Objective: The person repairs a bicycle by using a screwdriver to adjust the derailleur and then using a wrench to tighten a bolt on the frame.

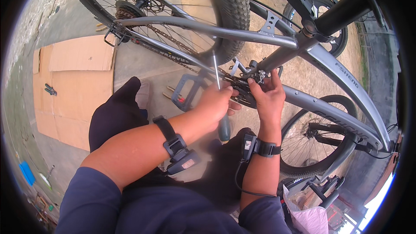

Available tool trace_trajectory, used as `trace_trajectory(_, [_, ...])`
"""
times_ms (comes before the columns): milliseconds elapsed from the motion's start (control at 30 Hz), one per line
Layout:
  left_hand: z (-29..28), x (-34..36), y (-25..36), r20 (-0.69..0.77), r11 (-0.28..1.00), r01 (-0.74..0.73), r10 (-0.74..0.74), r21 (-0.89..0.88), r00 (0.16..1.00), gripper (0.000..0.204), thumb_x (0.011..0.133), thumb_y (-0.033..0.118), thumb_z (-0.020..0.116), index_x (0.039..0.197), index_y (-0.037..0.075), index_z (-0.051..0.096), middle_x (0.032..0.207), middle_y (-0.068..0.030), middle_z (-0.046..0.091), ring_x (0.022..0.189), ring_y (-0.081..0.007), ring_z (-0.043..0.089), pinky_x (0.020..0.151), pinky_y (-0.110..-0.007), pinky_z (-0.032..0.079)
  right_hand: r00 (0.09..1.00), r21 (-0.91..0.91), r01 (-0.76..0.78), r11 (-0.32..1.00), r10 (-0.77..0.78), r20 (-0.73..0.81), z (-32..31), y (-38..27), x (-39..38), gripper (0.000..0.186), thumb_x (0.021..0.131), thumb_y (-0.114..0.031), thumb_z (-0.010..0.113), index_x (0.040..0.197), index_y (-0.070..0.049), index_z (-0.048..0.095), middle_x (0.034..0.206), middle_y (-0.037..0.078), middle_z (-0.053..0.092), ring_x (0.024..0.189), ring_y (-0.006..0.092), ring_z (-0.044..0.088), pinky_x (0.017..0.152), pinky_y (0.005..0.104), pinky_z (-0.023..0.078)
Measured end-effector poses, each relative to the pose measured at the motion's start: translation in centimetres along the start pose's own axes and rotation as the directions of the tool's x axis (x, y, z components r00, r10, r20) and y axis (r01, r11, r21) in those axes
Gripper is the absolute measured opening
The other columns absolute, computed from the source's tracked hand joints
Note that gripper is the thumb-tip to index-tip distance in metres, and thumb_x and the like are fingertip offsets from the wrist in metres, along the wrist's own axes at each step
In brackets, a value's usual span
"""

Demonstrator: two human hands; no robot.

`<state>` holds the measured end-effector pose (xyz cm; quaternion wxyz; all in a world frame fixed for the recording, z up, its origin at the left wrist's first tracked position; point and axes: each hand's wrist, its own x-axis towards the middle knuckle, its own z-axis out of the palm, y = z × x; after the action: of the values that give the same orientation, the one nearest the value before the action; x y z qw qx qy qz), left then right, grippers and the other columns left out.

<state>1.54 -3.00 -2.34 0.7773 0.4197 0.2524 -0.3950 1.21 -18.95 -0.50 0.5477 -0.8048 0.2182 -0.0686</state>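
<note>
A grey bicycle frame [216,29] stands in front of me, its rear wheel [234,13] at the upper left. My left hand [212,106] is closed round a screwdriver [217,71], metal shaft upward and dark handle below the palm. Its fingertips are beside the chainrings [247,98], partly hidden by my hands. My right hand [269,97] pinches the front derailleur [259,76] by the seat tube, thumb on the near side and fingers behind. From the chainrings the chain [173,41] runs back to the rear cogs [126,13]. A pedal [184,92] sits left of my left hand.
Cardboard [82,86] lies on the ground at left, with a small dark tool [50,89] on it. Thin tools [168,95] lie by the pedal. Another wheel [316,134] stands at right, a further bicycle's wheel [342,39] behind. Pale pink cloth [307,216] is at lower right.
</note>
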Motion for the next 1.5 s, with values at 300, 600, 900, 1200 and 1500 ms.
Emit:
trace_trajectory(300, [-0.5,0.1,-0.4,0.033,1.000,-0.025,0.025,-0.017,0.999,0.030,0.105,0.019,0.049,0.129,0.002,0.055,0.117,-0.0095,0.067,0.083,-0.0190,0.066,0.067,-0.032,0.050,1.000,0.047,0.005,0.999,-0.004,-0.018,0.0,0.9,0.1,0.086,0.078,-0.010,0.085,0.149,0.010,0.040,0.090,0.004,0.066,0.076,0.0065,0.061,0.069,0.0206,0.051])
trace_trajectory(600, [-0.8,0.3,-0.5,0.026,1.000,-0.014,0.014,-0.014,1.000,0.029,0.105,0.018,0.048,0.128,0.003,0.058,0.119,-0.0078,0.066,0.084,-0.0174,0.065,0.068,-0.032,0.051,1.000,0.052,0.010,0.999,-0.009,-0.013,0.2,0.4,0.0,0.086,0.078,-0.009,0.084,0.149,0.010,0.040,0.092,0.006,0.069,0.078,0.0062,0.061,0.069,0.0211,0.052])
trace_trajectory(900, [-1.0,0.2,-0.7,0.020,0.999,-0.022,0.022,0.023,1.000,0.031,0.105,0.018,0.048,0.132,0.007,0.057,0.119,-0.0070,0.067,0.082,-0.0171,0.064,0.069,-0.033,0.050,1.000,0.066,-0.015,0.998,0.014,0.022,0.0,-0.3,-0.1,0.085,0.078,-0.009,0.083,0.149,0.010,0.040,0.089,0.004,0.068,0.077,0.0057,0.061,0.068,0.0206,0.051])
trace_trajectory(1200, [-1.0,0.3,-0.8,0.009,0.999,-0.029,0.028,0.045,1.000,0.035,0.103,0.018,0.050,0.135,0.005,0.055,0.119,-0.0073,0.068,0.080,-0.0173,0.063,0.068,-0.034,0.050,1.000,0.100,0.000,0.995,-0.003,0.028,-0.1,0.6,0.2,0.087,0.078,-0.009,0.084,0.149,0.011,0.039,0.088,0.005,0.067,0.075,0.0065,0.061,0.066,0.0212,0.051])
trace_trajectory(1500, [-1.2,0.3,-0.7,0.041,0.996,-0.042,0.039,0.079,0.998,0.046,0.105,0.017,0.048,0.145,-0.003,0.040,0.119,-0.0129,0.064,0.082,-0.0184,0.066,0.067,-0.030,0.052,0.999,0.066,0.008,0.998,-0.011,0.039,-0.3,0.4,0.4,0.085,0.077,-0.006,0.083,0.149,0.011,0.039,0.085,0.004,0.068,0.073,0.0060,0.062,0.064,0.0212,0.052])
